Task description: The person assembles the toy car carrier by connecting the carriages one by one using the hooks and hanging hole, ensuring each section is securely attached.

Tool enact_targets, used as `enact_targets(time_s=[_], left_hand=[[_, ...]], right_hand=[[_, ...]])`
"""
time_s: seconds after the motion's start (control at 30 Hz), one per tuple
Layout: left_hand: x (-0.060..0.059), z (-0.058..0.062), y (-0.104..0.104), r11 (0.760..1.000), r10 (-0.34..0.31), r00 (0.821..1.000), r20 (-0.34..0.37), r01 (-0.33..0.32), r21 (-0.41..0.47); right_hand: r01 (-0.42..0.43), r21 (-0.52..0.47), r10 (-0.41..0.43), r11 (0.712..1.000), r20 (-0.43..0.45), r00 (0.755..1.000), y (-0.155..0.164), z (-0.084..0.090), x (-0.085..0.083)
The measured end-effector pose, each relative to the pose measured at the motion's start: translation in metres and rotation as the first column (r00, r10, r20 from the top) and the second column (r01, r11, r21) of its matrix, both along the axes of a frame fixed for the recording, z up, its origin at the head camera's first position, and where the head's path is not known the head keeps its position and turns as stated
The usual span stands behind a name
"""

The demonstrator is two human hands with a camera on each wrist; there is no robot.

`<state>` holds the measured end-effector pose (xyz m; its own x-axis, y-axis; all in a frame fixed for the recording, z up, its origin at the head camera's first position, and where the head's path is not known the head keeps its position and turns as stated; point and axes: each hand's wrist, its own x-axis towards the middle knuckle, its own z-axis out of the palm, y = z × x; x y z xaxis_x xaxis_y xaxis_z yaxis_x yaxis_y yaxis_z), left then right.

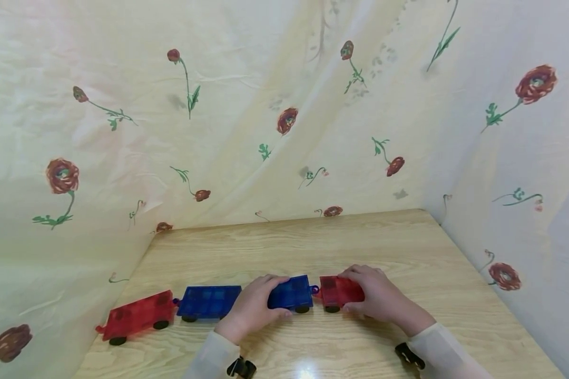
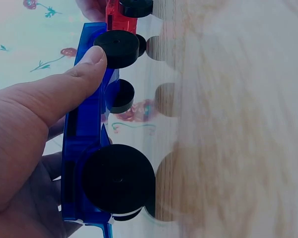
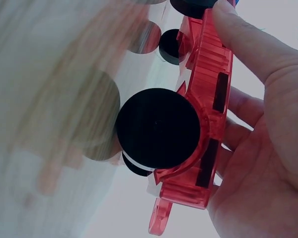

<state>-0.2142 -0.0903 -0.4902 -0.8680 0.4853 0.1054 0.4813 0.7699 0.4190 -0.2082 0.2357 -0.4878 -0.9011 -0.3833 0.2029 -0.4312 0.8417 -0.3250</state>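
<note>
My left hand [image 1: 252, 309] grips a blue see-through toy train car [image 1: 292, 293] from both sides, thumb on the near edge by a black wheel [image 2: 118, 178]. My right hand [image 1: 378, 296] holds a red toy train car [image 1: 330, 290] the same way, thumb near the front wheel and fingers behind. Between the two cars, the blue hook [image 1: 315, 289] and the red hook overlap in the head view. In the right wrist view a red loop [image 3: 160, 216] sticks out from the red car's other end. My left hand hides the rear of its blue car.
Left on the wooden table [image 1: 284, 247] stand another blue car [image 1: 209, 301] and a slanted red car [image 1: 139, 316], their ends meeting at a small hook [image 1: 176, 301]. Flower-patterned cloth [image 1: 237, 131] encloses the table at the back and sides.
</note>
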Motion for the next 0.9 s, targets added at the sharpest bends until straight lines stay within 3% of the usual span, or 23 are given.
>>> enact_targets(time_s=[0.9], left_hand=[[-0.003,-0.003,0.000,0.998,-0.035,0.999,-0.019,0.033,-0.055]], right_hand=[[-0.028,-0.055,0.030,0.998,0.038,0.999,0.010,-0.004,-0.004]])
